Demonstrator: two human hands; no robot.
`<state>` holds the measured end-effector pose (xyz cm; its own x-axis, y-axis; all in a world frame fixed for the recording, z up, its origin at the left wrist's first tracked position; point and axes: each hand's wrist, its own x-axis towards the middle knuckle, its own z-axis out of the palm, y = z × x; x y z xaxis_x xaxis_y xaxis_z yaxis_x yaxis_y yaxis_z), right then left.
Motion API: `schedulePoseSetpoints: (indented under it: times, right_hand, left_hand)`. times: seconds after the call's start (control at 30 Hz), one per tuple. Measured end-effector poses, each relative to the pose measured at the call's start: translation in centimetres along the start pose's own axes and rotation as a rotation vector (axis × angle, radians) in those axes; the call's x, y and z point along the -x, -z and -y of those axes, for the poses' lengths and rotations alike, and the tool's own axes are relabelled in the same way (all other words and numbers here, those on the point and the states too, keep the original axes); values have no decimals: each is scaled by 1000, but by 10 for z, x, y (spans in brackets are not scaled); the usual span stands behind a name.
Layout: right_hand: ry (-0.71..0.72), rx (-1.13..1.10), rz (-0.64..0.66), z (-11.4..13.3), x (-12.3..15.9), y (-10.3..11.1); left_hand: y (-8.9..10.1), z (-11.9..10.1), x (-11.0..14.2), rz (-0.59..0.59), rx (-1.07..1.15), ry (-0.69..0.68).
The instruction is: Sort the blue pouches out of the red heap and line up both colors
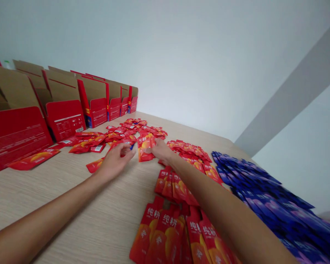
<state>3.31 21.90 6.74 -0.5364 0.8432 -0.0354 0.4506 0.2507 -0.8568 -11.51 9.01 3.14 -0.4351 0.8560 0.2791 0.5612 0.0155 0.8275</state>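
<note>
My right hand (161,149) grips a red sachet (144,146) with white characters and an orange picture, held upright just above the wooden table (107,216). My left hand (116,158) hovers just left of it with curled fingers, over scattered red sachets (121,136); whether it holds one I cannot tell. Under my right forearm lie overlapping rows of red sachets (167,231).
A row of open red cardboard boxes (66,117) with brown flaps lines the far left edge. A large spread of blue-purple sachets (266,201) covers the table's right side. A white wall rises behind the table.
</note>
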Motion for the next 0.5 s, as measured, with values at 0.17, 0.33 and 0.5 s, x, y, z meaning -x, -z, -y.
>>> schedulePoseSetpoints:
  times: [0.17,0.33,0.5]
  right_hand:
    - [383,-198,43,-2,40,32]
    - [324,-388,104,-10,54,97]
    - [104,-387,-114,-15,62,153]
  left_hand:
    - [-48,-56,-3,163,867,126]
    - [-84,-100,-19,170,1085,118]
    - [-110,-141,-34,183,1072,121]
